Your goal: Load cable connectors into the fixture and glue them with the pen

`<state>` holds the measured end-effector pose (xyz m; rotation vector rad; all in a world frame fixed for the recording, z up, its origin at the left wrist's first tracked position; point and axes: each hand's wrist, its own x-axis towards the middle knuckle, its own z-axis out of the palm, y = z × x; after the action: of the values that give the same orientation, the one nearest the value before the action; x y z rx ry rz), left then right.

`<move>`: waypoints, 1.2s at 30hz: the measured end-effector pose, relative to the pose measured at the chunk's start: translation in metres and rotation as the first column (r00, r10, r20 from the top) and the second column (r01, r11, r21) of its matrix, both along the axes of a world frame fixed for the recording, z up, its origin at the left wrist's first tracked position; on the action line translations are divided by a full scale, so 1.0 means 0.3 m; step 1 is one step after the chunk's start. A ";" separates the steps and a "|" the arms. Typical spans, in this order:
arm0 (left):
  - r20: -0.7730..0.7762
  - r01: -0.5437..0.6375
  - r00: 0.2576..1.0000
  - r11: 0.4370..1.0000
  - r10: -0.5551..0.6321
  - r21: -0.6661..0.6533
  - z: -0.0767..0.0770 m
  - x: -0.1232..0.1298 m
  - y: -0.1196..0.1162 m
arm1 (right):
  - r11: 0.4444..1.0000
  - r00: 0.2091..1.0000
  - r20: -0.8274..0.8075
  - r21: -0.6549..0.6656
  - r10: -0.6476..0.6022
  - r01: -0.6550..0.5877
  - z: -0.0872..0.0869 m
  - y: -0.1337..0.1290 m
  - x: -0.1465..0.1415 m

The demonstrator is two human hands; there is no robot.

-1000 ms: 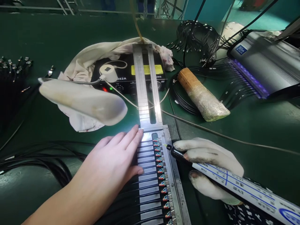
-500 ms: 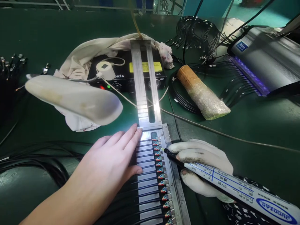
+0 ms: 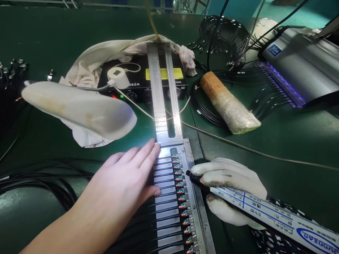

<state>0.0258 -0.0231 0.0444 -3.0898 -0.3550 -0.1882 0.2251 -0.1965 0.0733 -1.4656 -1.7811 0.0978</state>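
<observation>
A metal fixture [image 3: 186, 148] lies lengthwise before me, holding a row of black cables whose ends carry small connectors [image 3: 182, 198] with coloured wires. My bare left hand [image 3: 124, 180] rests flat on the fixture's left edge and the upper cables, fingers stretched forward and thumb apart. In my gloved right hand [image 3: 233, 185] is a UV glue syringe [image 3: 265, 211] with a printed label. Its black front end and fine tip point left at a connector in the upper part of the row. Whether the tip touches it, I cannot tell.
A white lamp [image 3: 82, 111] overhangs the left side. Behind the fixture sits a black control box [image 3: 137, 91] with cloth around it. To the right are a wrapped roll [image 3: 227, 102] and a silver UV machine [image 3: 307, 63]. Cable bundles [image 3: 53, 183] lie at left.
My right hand has shifted slightly down and toward me with the syringe, its tip moving one connector along the row. My left hand stays in place.
</observation>
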 end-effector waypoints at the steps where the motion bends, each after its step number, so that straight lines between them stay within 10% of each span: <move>1: -0.002 -0.001 1.000 1.000 0.001 -0.003 0.000 0.000 0.000 | 1.000 1.000 0.004 0.000 0.000 0.000 0.001 0.000 0.000; 36: 0.045 -0.007 0.999 1.000 0.006 0.024 0.004 0.009 -0.008 | 1.000 1.000 0.017 0.022 -0.019 0.019 0.008 -0.026 -0.022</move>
<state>0.0286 -0.0255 0.0455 -3.0647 -0.3615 -0.2602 0.2185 -0.2042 0.0756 -1.4719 -1.7765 0.0559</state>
